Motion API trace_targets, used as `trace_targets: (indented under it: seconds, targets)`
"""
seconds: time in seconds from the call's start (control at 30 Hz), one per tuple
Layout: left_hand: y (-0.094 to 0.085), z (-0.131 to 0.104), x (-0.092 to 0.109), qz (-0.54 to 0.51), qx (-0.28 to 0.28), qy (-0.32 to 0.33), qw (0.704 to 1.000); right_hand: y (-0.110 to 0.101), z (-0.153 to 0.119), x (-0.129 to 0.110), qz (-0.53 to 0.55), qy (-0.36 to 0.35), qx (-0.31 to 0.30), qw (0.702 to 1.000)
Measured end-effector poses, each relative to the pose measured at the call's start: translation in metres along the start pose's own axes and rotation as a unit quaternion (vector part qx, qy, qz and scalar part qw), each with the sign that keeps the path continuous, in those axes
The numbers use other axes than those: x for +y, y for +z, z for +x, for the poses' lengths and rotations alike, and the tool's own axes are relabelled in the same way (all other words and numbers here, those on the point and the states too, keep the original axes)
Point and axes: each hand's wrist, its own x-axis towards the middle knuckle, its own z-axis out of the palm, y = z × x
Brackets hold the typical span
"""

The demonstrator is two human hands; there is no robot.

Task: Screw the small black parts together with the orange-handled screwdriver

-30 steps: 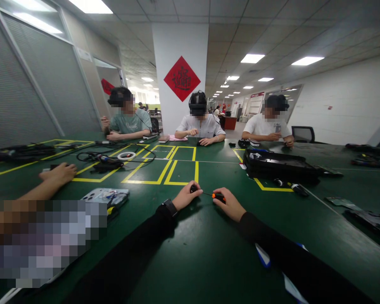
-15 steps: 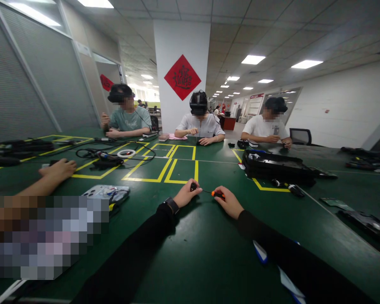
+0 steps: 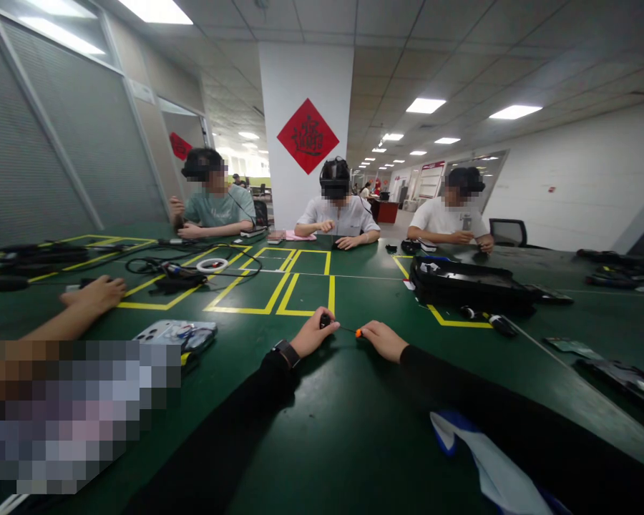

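Observation:
Over the green table (image 3: 311,400), my left hand (image 3: 312,332) pinches a small black part (image 3: 325,320), whose exact kind is too small to make out. My right hand (image 3: 385,340) is closed round the handle of a screwdriver (image 3: 359,333); an orange piece of the handle shows at the fingertips. The thin shaft points left, its tip at or very close to the black part. Contact between tip and part cannot be made out. The rest of the handle is hidden by my fingers.
At left lies another person's hand (image 3: 99,295), near a clear-bagged item (image 3: 177,333). Cables and a white ring (image 3: 212,265) lie beyond. A black open case (image 3: 466,282) and circuit boards (image 3: 572,346) are at right. Blue-white cloth-like material (image 3: 491,458) shows beneath my right arm. Three people sit opposite.
My right hand has turned over the screwdriver, so less of its handle shows. My left hand keeps the black part. More blue-white material shows under my right arm.

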Motion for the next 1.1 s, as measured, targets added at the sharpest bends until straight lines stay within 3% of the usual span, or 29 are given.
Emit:
trace_targets:
  seconds: [0.17,0.3,0.4,0.63,0.9,1.1]
  targets:
    - [-0.001,0.001,0.002,-0.017,0.008,-0.003,1.000,-0.001,0.003,-0.001,0.070,0.026,-0.034,0.997]
    - [0.000,0.001,0.003,-0.019,-0.013,-0.018,1.000,0.002,-0.012,-0.004,0.171,-0.001,0.002,0.985]
    - [0.001,0.000,0.003,-0.008,-0.017,-0.016,1.000,0.002,-0.019,-0.005,0.121,-0.026,0.034,0.992]
    - [0.004,-0.001,0.007,0.012,-0.033,0.027,0.999,-0.002,-0.011,0.000,-0.066,-0.023,0.045,0.997]
    - [0.004,-0.001,0.008,0.011,-0.015,0.018,1.000,0.007,-0.021,-0.004,-0.051,-0.061,0.071,0.994]
    - [0.003,-0.004,0.012,0.015,-0.018,0.031,0.999,0.008,-0.024,0.001,-0.028,-0.014,0.100,0.994]
